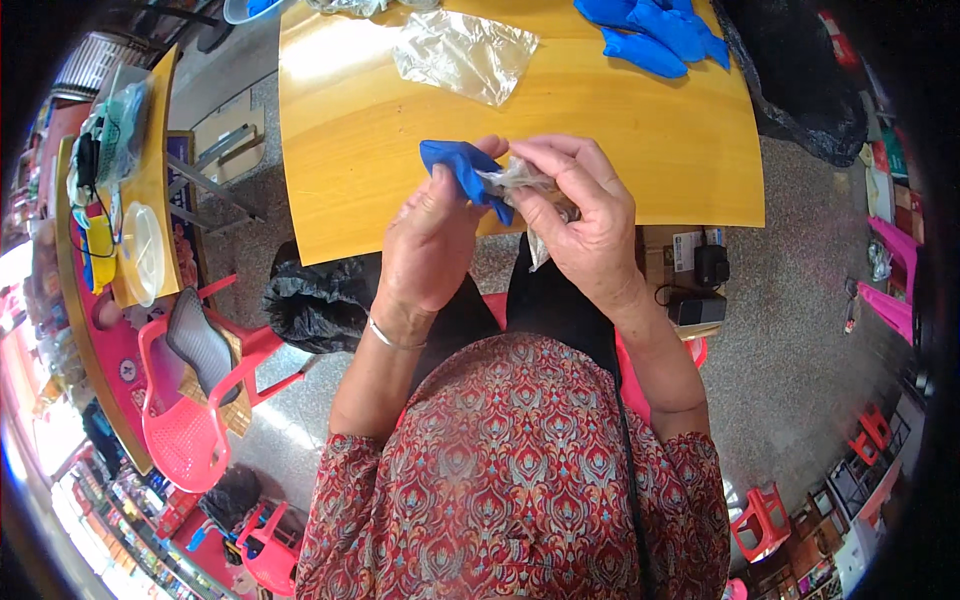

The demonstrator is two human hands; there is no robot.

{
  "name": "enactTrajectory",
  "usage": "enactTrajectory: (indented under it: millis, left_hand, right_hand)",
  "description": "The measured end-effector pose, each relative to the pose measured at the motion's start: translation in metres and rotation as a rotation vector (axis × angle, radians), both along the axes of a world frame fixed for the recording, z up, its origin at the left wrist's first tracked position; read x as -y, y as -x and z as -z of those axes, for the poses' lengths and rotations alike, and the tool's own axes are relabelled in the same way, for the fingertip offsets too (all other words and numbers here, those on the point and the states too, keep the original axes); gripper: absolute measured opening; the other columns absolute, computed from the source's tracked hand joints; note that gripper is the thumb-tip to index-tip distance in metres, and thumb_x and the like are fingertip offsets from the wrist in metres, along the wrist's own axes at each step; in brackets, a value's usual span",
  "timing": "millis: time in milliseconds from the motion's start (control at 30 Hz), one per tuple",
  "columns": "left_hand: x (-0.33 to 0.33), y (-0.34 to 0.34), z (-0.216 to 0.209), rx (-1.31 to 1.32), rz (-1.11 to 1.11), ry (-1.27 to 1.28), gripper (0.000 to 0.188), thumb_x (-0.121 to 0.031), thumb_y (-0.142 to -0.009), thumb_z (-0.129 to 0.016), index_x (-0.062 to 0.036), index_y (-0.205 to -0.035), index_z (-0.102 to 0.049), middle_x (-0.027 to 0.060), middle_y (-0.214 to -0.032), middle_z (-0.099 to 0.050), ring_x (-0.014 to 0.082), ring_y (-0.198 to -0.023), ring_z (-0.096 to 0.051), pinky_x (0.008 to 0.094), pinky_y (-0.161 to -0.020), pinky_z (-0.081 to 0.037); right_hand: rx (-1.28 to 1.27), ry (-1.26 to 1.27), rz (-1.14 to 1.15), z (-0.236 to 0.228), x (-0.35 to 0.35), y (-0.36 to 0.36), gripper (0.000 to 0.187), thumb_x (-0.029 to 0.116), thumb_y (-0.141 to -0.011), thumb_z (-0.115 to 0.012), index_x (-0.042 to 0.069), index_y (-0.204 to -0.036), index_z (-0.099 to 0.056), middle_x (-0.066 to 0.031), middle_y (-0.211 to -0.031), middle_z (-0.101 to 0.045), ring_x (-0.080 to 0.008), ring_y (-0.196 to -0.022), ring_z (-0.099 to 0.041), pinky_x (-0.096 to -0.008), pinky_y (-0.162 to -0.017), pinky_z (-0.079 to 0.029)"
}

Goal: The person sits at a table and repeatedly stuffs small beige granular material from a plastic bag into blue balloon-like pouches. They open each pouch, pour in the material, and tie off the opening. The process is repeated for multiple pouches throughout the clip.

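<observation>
Both hands meet above the near edge of a yellow wooden table (680, 180). Between the fingers and thumb of my left hand (432, 235) is a piece of blue cloth (455, 163), its folds hanging toward the right. My right hand (590, 225) is closed on a crumpled clear plastic bag (520, 178), and part of the bag dangles below the fingers. Bag and cloth touch between the hands; whether the cloth is partly inside the bag I cannot tell. A flat clear plastic bag (468, 55) lies farther back on the table. Several blue cloth pieces (655, 35) are heaped at the far right.
Black plastic bags lie near the table, one (320, 300) below its left front and another (800, 80) at its right side. A pink chair (185, 440) stands at left beside a side table (150, 200). Under the table's right front sits a cardboard box (655, 255).
</observation>
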State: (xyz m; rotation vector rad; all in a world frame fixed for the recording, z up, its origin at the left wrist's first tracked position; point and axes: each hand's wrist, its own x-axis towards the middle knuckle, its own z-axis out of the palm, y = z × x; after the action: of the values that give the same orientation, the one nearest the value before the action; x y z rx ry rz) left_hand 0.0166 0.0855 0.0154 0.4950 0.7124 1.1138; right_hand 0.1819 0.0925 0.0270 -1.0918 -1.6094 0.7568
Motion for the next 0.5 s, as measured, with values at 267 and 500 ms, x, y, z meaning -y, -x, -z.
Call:
enactTrajectory:
  millis: [267,500]
  left_hand:
    - [0.001,-0.009,-0.005,0.199,0.090,-0.064,0.062,-0.043,-0.101,-0.037,0.0046,-0.140,-0.036,0.0148,-0.144,-0.040,0.0254,-0.132,-0.039,0.0427,-0.111,-0.027]
    - [0.006,-0.019,-0.013,0.229,0.105,-0.125,0.069,-0.047,-0.100,-0.037,0.0045,-0.145,-0.027,0.0138,-0.145,-0.038,0.0258,-0.133,-0.037,0.0427,-0.112,-0.026]
  right_hand:
    - [0.052,-0.110,-0.061,-0.009,0.004,0.006,0.028,0.002,-0.076,-0.073,0.007,-0.103,-0.068,-0.0075,-0.089,-0.059,-0.0219,-0.078,-0.062,-0.0318,-0.065,-0.052]
    - [-0.032,-0.026,0.005,-0.012,0.005,0.011,0.022,0.005,-0.072,-0.075,0.005,-0.091,-0.064,-0.0080,-0.087,-0.059,-0.0242,-0.076,-0.062,-0.0330,-0.066,-0.052]
